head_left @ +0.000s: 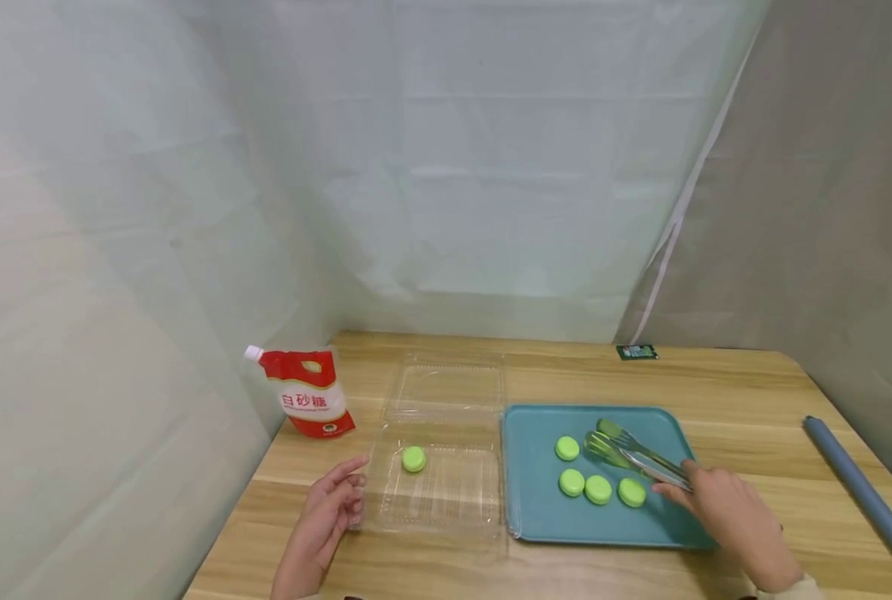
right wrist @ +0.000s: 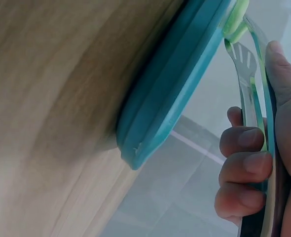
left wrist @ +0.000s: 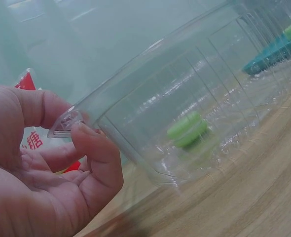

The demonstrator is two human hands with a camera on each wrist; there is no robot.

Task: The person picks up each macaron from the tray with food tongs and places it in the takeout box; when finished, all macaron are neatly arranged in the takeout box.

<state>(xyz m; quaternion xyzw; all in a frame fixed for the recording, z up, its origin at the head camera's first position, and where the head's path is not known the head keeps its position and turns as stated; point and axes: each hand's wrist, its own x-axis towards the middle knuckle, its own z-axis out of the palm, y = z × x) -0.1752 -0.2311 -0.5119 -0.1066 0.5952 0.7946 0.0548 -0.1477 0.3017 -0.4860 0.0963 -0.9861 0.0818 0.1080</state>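
My left hand (head_left: 329, 510) pinches the corner tab of a hinged clear plastic box (head_left: 446, 492) between thumb and finger, as the left wrist view shows closely. One green macaron (left wrist: 187, 129) sits inside the box, towards its left side. On the right, a blue-green tray (head_left: 539, 521) carries several green macarons (head_left: 598, 489). My right hand (head_left: 731, 504) grips metal tongs (head_left: 644, 465) over the tray, fingers curled round the handles. The tong tips are spread apart among the macarons; whether they touch one I cannot tell.
A red and white sugar pouch (head_left: 311, 396) with a white cap stands at the left, behind my left hand. The box's raised lid (head_left: 452, 387) lies towards the back. A small dark packet (head_left: 637, 352) is at the rear edge, and a grey rod (head_left: 862, 496) lies along the right.
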